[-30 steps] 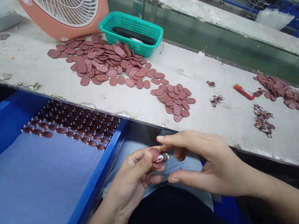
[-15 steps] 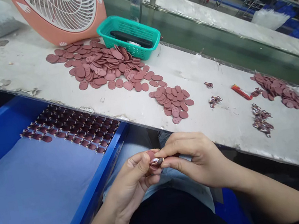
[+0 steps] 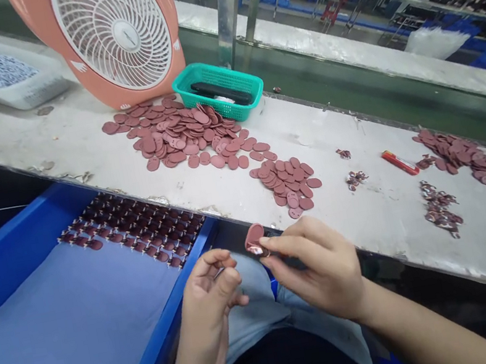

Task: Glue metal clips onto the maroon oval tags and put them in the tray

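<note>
My right hand (image 3: 321, 265) pinches an oval reddish-brown piece (image 3: 255, 235) between thumb and fingers, over the table's front edge. A small shiny part, light and dark, shows at the piece's lower end by the fingertips. To its left, apart from the piece, my left hand (image 3: 211, 294) is loosely curled with nothing visible in it. The nearest pile of flat oval pieces (image 3: 287, 180) lies on the table (image 3: 207, 194) just beyond my right hand. Rows of similar dark-red pieces (image 3: 133, 226) with small fittings lie in the blue bin (image 3: 158, 341) at the left.
A pink fan (image 3: 171, 25) stands at the back, beside a green basket (image 3: 217, 86) and a larger oval pile (image 3: 182, 133). Farther right are small shiny parts (image 3: 440, 207), a red tool (image 3: 399, 162) and another pile (image 3: 463, 152). A white tray (image 3: 38, 89) sits far left.
My left hand has let go of the oval piece and drawn away to the left. My right hand now holds the piece alone. The camera view has tilted up slightly.
</note>
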The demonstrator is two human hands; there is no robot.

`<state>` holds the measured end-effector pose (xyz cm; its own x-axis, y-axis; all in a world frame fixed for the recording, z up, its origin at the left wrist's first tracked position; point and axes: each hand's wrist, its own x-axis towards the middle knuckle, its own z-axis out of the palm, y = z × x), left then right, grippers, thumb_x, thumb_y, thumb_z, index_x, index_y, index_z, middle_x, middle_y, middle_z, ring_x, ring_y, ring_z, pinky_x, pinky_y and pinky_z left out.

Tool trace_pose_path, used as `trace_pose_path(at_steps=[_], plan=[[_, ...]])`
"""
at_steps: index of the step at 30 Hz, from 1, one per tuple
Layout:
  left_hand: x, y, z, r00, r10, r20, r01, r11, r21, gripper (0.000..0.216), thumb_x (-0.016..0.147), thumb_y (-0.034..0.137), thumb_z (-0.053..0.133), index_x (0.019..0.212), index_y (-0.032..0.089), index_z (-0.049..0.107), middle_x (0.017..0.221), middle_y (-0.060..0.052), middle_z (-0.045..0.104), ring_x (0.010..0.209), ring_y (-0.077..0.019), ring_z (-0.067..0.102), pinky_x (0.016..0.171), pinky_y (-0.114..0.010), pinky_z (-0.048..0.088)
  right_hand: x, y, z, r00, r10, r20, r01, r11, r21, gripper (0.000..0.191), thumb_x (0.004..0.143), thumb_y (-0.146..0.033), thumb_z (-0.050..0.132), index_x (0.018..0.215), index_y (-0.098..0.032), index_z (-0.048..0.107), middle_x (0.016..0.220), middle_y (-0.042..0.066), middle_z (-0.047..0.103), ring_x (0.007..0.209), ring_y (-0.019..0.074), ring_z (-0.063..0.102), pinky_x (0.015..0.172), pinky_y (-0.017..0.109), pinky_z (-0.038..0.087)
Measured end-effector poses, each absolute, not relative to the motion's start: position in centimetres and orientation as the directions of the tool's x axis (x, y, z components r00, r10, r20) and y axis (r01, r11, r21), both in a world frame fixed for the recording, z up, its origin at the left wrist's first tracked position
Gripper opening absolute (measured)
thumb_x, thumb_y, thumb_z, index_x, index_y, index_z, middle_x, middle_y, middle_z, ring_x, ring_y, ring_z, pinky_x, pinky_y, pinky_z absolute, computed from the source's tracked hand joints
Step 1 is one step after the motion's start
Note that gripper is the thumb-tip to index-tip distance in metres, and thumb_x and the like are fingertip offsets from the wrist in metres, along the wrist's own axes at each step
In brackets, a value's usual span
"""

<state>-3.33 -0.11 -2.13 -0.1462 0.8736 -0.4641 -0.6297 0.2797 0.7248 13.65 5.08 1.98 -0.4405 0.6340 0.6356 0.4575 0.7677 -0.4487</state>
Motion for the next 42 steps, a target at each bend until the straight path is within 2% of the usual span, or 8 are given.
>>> trace_pose_path(at_steps=[4, 13, 17, 21, 26, 32, 39, 42], plan=[[-3.1, 0.0, -1.4, -0.264, 0.9, -0.347, -0.527, 0.166, 0.833, 0.031, 0.059, 0.033, 0.094, 0.079, 0.022, 0.074, 0.077, 0.001, 0.067, 0.063, -0.0121, 0.057, 0.047, -0.018, 0.052, 11.6, 5.0, 0.2, -0.49, 0.448, 0.748, 0.478, 0.855, -0.199, 0.028, 0.087, -0.01, 0.07, 0.114, -0.01, 0.064, 0.075, 0.006, 0.069, 0.063, 0.0163, 0.058, 0.055, 0.03, 0.048], [-5.7, 0.7, -1.7, -0.452, 0.804, -0.386, -0.464, 0.157, 0.872, 0.026, 0.069, 0.04, 0.086, 0.083, 0.021, 0.074, 0.081, -0.003, 0.072, 0.069, -0.0152, 0.063, 0.049, -0.02, 0.05, 8.4, 4.8, 0.0, -0.582, 0.415, 0.699, 0.388, 0.897, -0.21, 0.016, 0.087, -0.013, 0.071, 0.102, -0.009, 0.068, 0.067, 0.004, 0.068, 0.054, 0.0152, 0.056, 0.048, 0.031, 0.047], [-11.3, 1.7, -4.5, -0.671, 0.702, -0.24, -0.073, 0.26, 0.963, 0.036, 0.081, 0.052, 0.07, 0.1, 0.022, 0.068, 0.1, -0.006, 0.074, 0.088, -0.0221, 0.071, 0.057, -0.025, 0.055, 9.8, 3.6, 1.5, -0.673, 0.316, 0.669, 0.275, 0.946, -0.171, 0.01, 0.089, -0.014, 0.066, 0.096, -0.009, 0.069, 0.059, 0.001, 0.066, 0.048, 0.0136, 0.056, 0.044, 0.03, 0.045], [-20.1, 3.3, -8.9, -0.789, 0.6, -0.13, 0.178, 0.426, 0.887, 0.04, 0.086, 0.048, 0.062, 0.112, 0.018, 0.064, 0.11, -0.012, 0.072, 0.106, -0.0295, 0.068, 0.076, -0.036, 0.058, 12.1, 4.5, 1.9, -0.672, 0.38, 0.635, 0.372, 0.915, -0.154, 0.006, 0.09, -0.01, 0.065, 0.093, -0.011, 0.07, 0.063, 0.002, 0.069, 0.053, 0.014, 0.061, 0.052, 0.029, 0.052], [-27.8, 5.0, -12.8, -0.791, 0.598, -0.127, 0.409, 0.673, 0.617, 0.03, 0.086, 0.042, 0.066, 0.102, 0.018, 0.073, 0.105, -0.015, 0.073, 0.112, -0.0418, 0.062, 0.095, -0.059, 0.045, 14.4, 6.5, 1.0, -0.656, 0.399, 0.64, 0.464, 0.883, -0.075, 0.014, 0.087, -0.008, 0.07, 0.101, -0.011, 0.069, 0.068, 0.003, 0.07, 0.057, 0.0157, 0.062, 0.056, 0.03, 0.053], [-30.1, 5.7, -15.0, -0.756, 0.629, -0.182, 0.52, 0.746, 0.416, 0.036, 0.094, 0.045, 0.06, 0.116, 0.018, 0.067, 0.119, -0.01, 0.068, 0.11, -0.0289, 0.063, 0.095, -0.054, 0.049, 16.1, 7.4, 0.5, -0.644, 0.432, 0.632, 0.523, 0.851, -0.048, 0.021, 0.084, -0.007, 0.074, 0.104, -0.013, 0.07, 0.072, 0.004, 0.071, 0.06, 0.0164, 0.063, 0.06, 0.031, 0.053], [-30.5, 6.0, -16.5, -0.747, 0.628, -0.217, 0.536, 0.762, 0.363, 0.04, 0.094, 0.048, 0.058, 0.12, 0.019, 0.065, 0.121, -0.011, 0.067, 0.108, -0.0285, 0.064, 0.093, -0.053, 0.051, 17.2, 8.1, 0.2, -0.656, 0.45, 0.606, 0.559, 0.829, -0.012, 0.025, 0.082, -0.007, 0.076, 0.105, -0.013, 0.068, 0.075, 0.003, 0.07, 0.063, 0.0162, 0.063, 0.064, 0.031, 0.053], [-30.4, 5.7, -16.1, -0.739, 0.648, -0.182, 0.542, 0.733, 0.41, 0.042, 0.091, 0.052, 0.058, 0.113, 0.018, 0.07, 0.109, -0.014, 0.071, 0.105, -0.0371, 0.064, 0.087, -0.058, 0.05, 18.3, 8.7, 0.3, -0.655, 0.45, 0.606, 0.583, 0.812, 0.027, 0.023, 0.082, -0.008, 0.076, 0.103, -0.015, 0.069, 0.075, 0.004, 0.071, 0.064, 0.0168, 0.064, 0.064, 0.031, 0.052]])
